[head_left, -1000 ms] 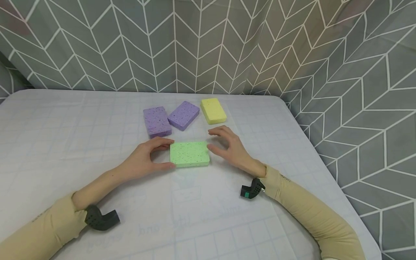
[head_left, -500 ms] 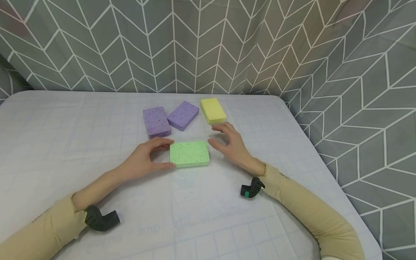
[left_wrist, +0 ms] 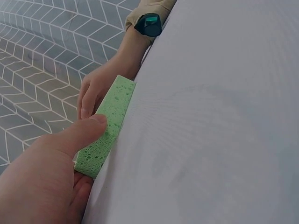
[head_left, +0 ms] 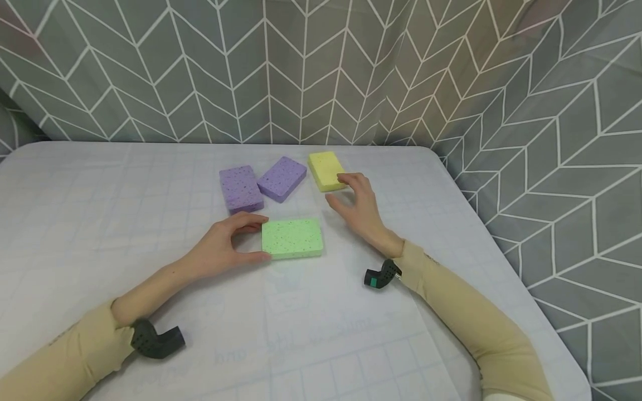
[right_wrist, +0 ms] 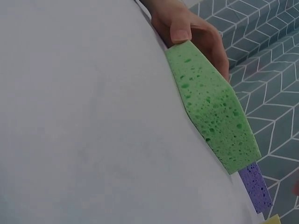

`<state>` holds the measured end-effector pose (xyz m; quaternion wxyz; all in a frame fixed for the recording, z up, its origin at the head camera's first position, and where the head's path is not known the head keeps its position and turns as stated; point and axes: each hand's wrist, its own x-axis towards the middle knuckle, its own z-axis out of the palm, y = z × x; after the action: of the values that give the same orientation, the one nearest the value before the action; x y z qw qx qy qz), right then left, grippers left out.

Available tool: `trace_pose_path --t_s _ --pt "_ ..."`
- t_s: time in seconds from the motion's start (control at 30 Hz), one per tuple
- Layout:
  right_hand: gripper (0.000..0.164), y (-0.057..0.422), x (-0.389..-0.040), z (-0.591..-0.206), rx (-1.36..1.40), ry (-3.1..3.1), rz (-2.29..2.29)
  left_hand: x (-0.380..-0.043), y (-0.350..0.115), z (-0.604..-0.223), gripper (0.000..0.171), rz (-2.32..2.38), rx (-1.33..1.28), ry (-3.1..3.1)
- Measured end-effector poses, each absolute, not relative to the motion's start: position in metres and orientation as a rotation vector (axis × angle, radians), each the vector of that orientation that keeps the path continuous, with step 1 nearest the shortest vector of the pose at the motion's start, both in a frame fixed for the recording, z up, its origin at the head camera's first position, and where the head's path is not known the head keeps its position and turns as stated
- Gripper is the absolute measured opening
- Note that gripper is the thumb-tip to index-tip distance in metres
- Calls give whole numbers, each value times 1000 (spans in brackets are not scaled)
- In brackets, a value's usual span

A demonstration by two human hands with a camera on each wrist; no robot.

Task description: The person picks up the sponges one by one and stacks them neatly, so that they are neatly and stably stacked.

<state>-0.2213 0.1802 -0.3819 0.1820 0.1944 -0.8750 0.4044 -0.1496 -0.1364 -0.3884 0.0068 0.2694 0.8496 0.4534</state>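
A green sponge (head_left: 292,238) lies flat in the middle of the table. My left hand (head_left: 223,245) grips its left end, thumb at the near corner and fingers at the far one. The thumb pressed on the sponge's side (left_wrist: 105,135) shows in the left wrist view. My right hand (head_left: 357,206) holds nothing; its fingers are apart and bent. Its fingertips overlap the near right corner of a yellow sponge (head_left: 324,170), while the thumb points left in front of it. In the right wrist view the left hand (right_wrist: 187,25) holds the far end of the green sponge.
Two purple sponges, one on the left (head_left: 241,188) and one tilted (head_left: 283,179), lie behind the green one, with corners close together. A white cloth covers the table (head_left: 125,195). A grey patterned curtain (head_left: 281,72) hangs along the back and right edges.
My right hand has moved off the green sponge's right end, away from me, and up to the yellow sponge. The left hand and the sponges have stayed in place.
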Motion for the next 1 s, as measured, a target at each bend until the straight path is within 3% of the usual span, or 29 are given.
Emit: trace_pose_path --t_s 1.0 --pt "81 173 -249 -378 103 -2769 940 -150 -136 -389 71 1390 823 2666"
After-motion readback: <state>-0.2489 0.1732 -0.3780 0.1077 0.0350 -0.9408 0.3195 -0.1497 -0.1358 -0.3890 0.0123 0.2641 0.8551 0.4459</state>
